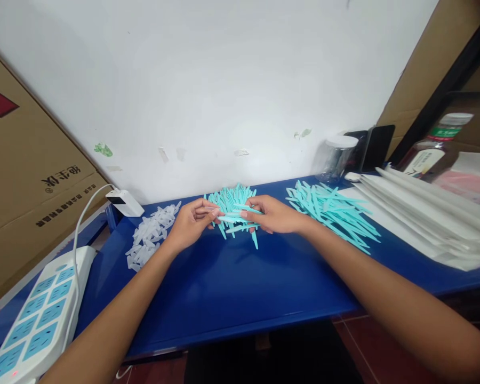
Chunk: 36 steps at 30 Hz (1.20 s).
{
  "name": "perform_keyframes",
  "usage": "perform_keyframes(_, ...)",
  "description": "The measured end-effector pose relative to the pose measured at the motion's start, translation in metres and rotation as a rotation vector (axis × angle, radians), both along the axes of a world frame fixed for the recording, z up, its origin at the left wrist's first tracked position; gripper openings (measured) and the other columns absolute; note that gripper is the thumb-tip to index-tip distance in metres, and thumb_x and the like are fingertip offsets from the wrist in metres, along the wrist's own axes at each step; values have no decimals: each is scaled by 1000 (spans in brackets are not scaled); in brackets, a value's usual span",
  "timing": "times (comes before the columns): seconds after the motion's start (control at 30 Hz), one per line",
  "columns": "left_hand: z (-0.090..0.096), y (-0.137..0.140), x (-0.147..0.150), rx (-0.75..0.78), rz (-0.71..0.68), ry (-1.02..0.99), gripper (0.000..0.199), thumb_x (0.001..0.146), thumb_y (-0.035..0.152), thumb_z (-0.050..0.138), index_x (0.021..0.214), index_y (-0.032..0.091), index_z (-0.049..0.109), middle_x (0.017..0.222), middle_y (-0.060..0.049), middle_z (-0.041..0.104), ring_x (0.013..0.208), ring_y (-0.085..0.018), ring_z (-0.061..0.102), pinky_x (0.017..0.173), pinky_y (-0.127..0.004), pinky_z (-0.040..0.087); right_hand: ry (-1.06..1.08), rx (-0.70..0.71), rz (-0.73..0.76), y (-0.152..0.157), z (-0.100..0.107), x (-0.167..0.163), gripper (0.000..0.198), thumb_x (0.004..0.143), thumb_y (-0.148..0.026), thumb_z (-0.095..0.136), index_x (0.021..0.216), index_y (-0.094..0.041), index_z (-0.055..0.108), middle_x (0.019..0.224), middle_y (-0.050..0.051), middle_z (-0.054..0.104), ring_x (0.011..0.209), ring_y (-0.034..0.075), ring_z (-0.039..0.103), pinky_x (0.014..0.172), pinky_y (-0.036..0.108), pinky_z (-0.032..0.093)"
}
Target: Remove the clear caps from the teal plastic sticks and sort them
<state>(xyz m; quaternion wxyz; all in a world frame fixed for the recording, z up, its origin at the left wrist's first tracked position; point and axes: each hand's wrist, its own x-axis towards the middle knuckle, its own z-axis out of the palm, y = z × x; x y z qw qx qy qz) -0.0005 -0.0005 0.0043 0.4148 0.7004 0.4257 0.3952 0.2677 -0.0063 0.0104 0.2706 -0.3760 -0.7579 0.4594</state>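
Nearest: two bare forearms, the left forearm (124, 309) rising from the near left, the right forearm (384, 277) reaching in from the near right. Also close on the near left, a long white power strip with light-blue socket panels (36, 314), a small red light glowing at its near end.

Both hands meet over the middle of a glossy blue counter (240, 298). Left hand (192, 224): grip closed in a pinch, thumb against fingers, on a small pale translucent piece (213, 208) (fine detail lost at this size). Right hand (274, 214): grip closed around several slim turquoise sticks (234, 219), their ends pointing left to the left fingertips.

Just beyond and partly beneath the hands, a loose middle heap of similar turquoise sticks (232, 195); a few stray out on its near side. To the right, well apart from it, a second, right-hand heap of turquoise sticks (330, 213). On the left, near the left wrist, a spread of small frosted translucent pieces (154, 232).

Far left of that spread, a white box-shaped device with a dark display (125, 202), a white cable (76, 240) running from it down over the strip. Far right, a clear jar with a white lid (336, 160); nearer, on the right, a stack of flat white packets (428, 218). Behind everything, a white wall (224, 90), scuffed, with green patches low down.
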Motion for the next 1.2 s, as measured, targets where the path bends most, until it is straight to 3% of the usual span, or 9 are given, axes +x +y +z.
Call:
perform_keyframes(0.2, 3, -3, 2, 17, -4, 20, 49, 88, 56, 72, 116, 16, 80, 113, -12, 79, 78, -20, 70, 72, -33, 58, -10, -24, 31, -5, 7, -3, 21, 98, -38, 59, 90, -21, 50, 74, 1, 74, 40, 9, 49, 41, 24, 36)
perform_keyframes(0.3, 2, -4, 4, -31, -5, -38, 46, 90, 54, 71, 115, 17, 81, 116, -12, 78, 86, -21, 69, 77, -33, 58, 6, -60, 46, -9, 11, -5, 20, 102, -33, 50, 86, -21, 47, 75, 2, 74, 41, 9, 48, 43, 24, 35)
perform_keyframes(0.47, 1, -7, 7, -130, 66, -149, 44, 77, 45, 86, 110, 16, 83, 103, -13, 80, 89, -24, 71, 78, -34, 57, 19, -54, 54, -10, 14, -5, 15, 101, -32, 51, 91, -21, 50, 77, 3, 75, 41, 9, 49, 44, 24, 35)
perform_keyframes(0.8, 4, -8, 7, -109, 124, -198, 39, 69, 42, 93, 95, 15, 82, 85, -11, 80, 76, -22, 72, 68, -32, 54, 0, -71, 62, -12, 14, -4, 12, 99, -32, 54, 100, -20, 52, 72, 0, 74, 38, 9, 51, 44, 25, 36)
perform_keyframes(1.2, 0, -17, 14, -208, 60, -189, 46, 69, 42, 94, 103, 16, 78, 92, -12, 82, 85, -27, 77, 81, -39, 59, 20, -160, 34, -18, 15, -7, 29, 92, -21, 47, 121, -21, 51, 73, 1, 75, 42, 11, 42, 44, 24, 34)
